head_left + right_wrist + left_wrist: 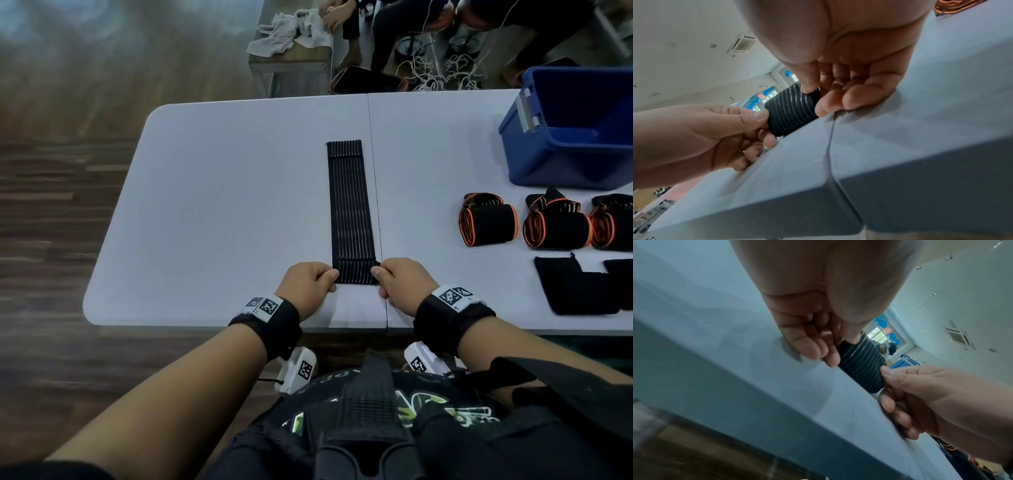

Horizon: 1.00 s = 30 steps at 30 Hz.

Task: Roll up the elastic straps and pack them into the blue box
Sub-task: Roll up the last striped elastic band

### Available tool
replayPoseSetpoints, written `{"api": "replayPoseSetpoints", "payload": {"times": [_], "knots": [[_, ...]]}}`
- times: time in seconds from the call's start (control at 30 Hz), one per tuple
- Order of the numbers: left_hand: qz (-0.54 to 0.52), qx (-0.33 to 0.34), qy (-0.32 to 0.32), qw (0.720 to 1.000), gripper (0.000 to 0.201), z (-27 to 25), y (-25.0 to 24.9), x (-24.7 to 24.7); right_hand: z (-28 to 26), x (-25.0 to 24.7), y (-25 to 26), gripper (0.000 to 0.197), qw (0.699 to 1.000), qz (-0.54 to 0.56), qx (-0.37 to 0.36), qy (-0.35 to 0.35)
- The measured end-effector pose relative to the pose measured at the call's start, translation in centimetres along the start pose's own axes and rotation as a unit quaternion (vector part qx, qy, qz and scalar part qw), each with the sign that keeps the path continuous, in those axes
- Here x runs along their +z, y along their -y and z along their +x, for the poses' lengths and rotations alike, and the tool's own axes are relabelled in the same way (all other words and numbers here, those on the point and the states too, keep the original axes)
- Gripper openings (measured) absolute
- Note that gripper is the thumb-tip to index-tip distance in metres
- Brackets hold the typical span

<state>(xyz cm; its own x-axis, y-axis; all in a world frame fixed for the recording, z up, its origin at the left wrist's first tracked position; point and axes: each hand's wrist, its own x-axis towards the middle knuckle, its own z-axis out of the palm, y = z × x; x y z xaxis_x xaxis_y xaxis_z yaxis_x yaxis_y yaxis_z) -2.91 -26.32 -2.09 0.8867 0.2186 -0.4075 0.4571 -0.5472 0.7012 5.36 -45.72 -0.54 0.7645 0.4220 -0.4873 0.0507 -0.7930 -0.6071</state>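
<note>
A long black ribbed elastic strap lies flat on the white table, running away from me. Its near end is curled into a small roll. My left hand pinches the roll's left edge between thumb and fingers, and my right hand pinches its right edge. The blue box stands at the far right of the table, its inside hidden from here. In the left wrist view my left hand is above the roll and my right hand is below it.
Three rolled black straps with orange edging sit right of the strap, below the box. Flat black straps lie nearer me at the right. Beyond the table are a bench with towels, cables and seated people.
</note>
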Motion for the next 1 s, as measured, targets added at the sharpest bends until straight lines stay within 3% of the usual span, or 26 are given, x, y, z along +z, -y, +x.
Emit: {"api": "replayPoseSetpoints", "payload": {"times": [0.13,0.37,0.47,0.57,0.6,0.7,0.83,1.0], "knots": [[-0.050,-0.045,-0.006,0.998,0.039,0.2,0.0,0.1,0.1,-0.1,0.6,0.047,1.000,-0.020,0.015,0.006],[-0.047,-0.069,-0.031,0.996,0.043,0.2,-0.2,0.3,0.3,0.1,0.6,0.051,0.998,-0.062,0.026,0.006],[-0.025,-0.065,-0.038,0.997,0.039,0.4,-0.3,0.3,0.6,0.4,0.3,0.044,0.999,-0.030,0.041,-0.006],[0.012,-0.049,-0.086,0.995,0.018,0.2,-0.6,0.0,0.3,0.8,0.0,0.022,0.996,0.055,0.052,-0.056],[0.007,-0.043,-0.101,0.994,0.019,0.0,-0.7,0.0,0.2,0.8,-0.1,0.018,0.994,0.067,0.048,-0.073],[0.018,-0.008,-0.106,0.994,0.030,-0.4,-0.8,0.0,-0.1,0.7,0.0,0.028,0.996,0.041,0.020,-0.076],[0.118,0.049,-0.068,0.989,0.034,-0.3,-1.0,0.2,-0.1,0.5,0.0,0.039,0.998,-0.029,-0.015,-0.051],[0.165,0.080,-0.013,0.983,0.053,-0.1,-0.2,-0.1,-0.1,-0.1,-0.1,0.070,0.990,-0.126,-0.056,0.009]]}}
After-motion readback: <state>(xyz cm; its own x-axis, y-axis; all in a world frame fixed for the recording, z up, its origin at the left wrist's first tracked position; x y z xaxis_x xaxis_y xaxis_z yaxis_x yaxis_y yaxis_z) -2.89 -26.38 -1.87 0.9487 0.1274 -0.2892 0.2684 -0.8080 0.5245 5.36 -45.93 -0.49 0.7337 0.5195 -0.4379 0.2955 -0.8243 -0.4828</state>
